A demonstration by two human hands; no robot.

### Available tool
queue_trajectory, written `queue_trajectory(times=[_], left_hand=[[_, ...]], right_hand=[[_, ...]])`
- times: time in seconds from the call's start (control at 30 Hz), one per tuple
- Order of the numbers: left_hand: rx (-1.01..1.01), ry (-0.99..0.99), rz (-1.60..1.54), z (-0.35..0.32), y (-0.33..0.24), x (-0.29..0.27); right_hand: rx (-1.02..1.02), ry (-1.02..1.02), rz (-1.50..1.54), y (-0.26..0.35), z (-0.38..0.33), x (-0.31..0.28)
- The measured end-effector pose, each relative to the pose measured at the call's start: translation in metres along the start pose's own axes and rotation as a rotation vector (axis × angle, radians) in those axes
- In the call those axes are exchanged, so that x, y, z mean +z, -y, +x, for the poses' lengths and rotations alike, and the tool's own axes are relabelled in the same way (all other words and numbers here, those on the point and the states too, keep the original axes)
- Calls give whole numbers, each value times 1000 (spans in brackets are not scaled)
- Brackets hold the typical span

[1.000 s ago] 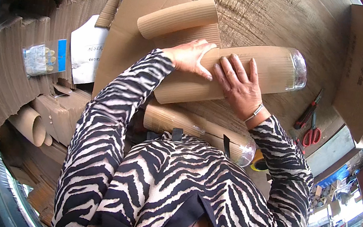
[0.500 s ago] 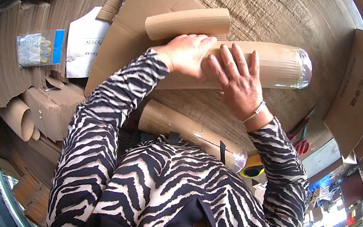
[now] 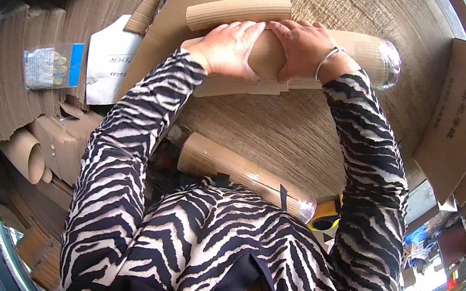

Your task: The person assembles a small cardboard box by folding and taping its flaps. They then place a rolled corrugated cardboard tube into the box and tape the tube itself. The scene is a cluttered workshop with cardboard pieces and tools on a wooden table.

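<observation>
A tube of corrugated cardboard (image 3: 353,45) lies across the wooden table, with clear plastic film (image 3: 388,67) around its right end. My left hand (image 3: 225,49) grips the left part of it, fingers over the top and thumb on the near side. Close beside it, my right hand (image 3: 301,48) clasps the middle, its thumb pointing back toward me. A curled length of cardboard (image 3: 238,12) rests just beyond the left hand. Beneath the left end lies a flat cardboard sheet (image 3: 166,28). What the tube contains is hidden.
Near my body lies another film-ended cardboard roll (image 3: 241,169), with a yellow tape roll (image 3: 326,217) by its right end. Stacked cardboard (image 3: 9,69) fills the left, bearing a plastic packet (image 3: 50,66) and white paper (image 3: 109,61). A cardboard box (image 3: 462,117) stands at right.
My right hand has shifted left and away from me, closing around the tube next to the left hand. The tube has moved slightly farther off. My right arm now covers the red-handled scissors.
</observation>
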State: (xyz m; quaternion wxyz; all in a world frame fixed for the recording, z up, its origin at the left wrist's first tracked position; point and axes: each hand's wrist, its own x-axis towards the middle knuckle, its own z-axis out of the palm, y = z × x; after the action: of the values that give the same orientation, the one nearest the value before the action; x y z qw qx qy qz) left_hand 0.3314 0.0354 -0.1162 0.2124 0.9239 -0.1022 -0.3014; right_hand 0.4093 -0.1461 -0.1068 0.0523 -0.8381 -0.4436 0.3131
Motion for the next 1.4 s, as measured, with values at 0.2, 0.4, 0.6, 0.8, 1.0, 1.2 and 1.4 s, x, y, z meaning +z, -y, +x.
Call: queue_trajectory(times=[0.2, 0.4, 0.6, 0.8, 1.0, 1.2, 1.4], left_hand=[[43, 245, -193, 36, 29, -30], [173, 213, -16, 55, 52, -41], [53, 65, 35, 37, 34, -47], [7, -53, 107, 58, 36, -36], [-17, 241, -147, 82, 39, -70], [23, 252, -111, 78, 26, -72], [25, 131, -95, 62, 24, -50]], right_hand=[[-76, -391, -168, 26, -41, 28], [-44, -376, -218, 16, -18, 26], [-46, -137, -88, -6, 23, -13], [54, -477, 128, -54, 17, -18], [719, -563, 1145, -143, -58, -3], [755, -333, 1745, -173, -55, 7], [675, -575, 1783, -154, -57, 17]])
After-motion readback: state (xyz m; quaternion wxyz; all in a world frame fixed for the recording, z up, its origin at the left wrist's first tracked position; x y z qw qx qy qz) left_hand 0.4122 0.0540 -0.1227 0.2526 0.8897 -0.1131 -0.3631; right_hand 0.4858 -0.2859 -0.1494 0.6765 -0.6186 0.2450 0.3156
